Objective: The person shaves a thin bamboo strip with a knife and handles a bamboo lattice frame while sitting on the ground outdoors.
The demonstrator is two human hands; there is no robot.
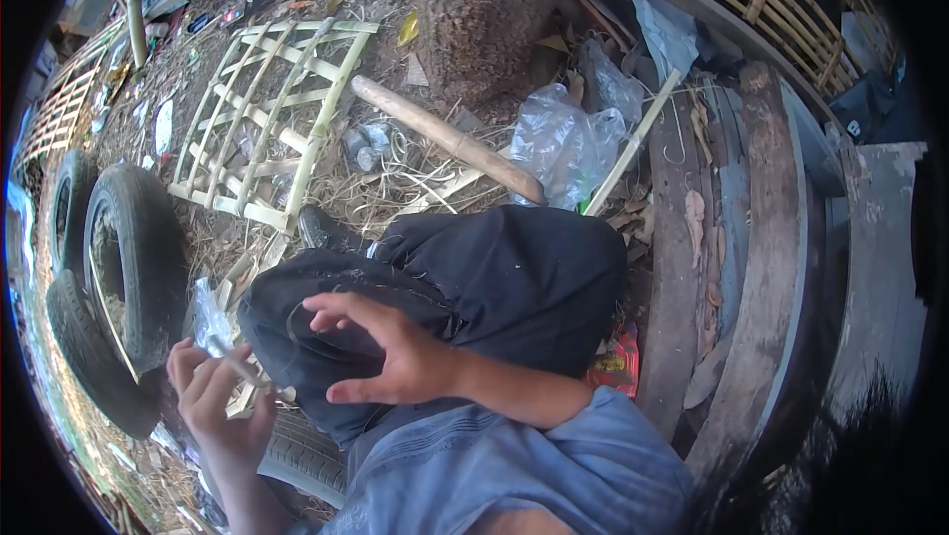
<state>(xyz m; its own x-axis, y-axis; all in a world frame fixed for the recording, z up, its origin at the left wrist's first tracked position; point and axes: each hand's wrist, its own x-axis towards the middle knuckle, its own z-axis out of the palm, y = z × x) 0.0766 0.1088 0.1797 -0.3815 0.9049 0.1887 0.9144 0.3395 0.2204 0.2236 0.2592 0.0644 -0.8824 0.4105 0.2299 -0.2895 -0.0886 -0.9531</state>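
My left hand (pixel 211 395) is raised at the lower left, its fingers closed round a slim greyish stick-like thing (pixel 240 367). Blur hides exactly what kind of thing that is. Over my lap, my right hand (pixel 390 345) has its thumb and fingers spread, with nothing gripped between them. A thin curved strip (pixel 294 325) shows against my dark trousers (pixel 524 288), close to the right fingertips. Beyond my knees lies a woven lattice of split bamboo (pixel 259 122), flat on the ground. A thick bamboo pole (pixel 445 137) rests to its right.
Old tyres (pixel 138 258) stand at the left, and another tyre (pixel 301 456) lies beneath me. A tree trunk (pixel 484 21) rises ahead. Clear plastic bags (pixel 563 139) and a bamboo strip (pixel 633 142) are by weathered planks (pixel 756 268) on the right. A red packet (pixel 621 362) lies beside my leg.
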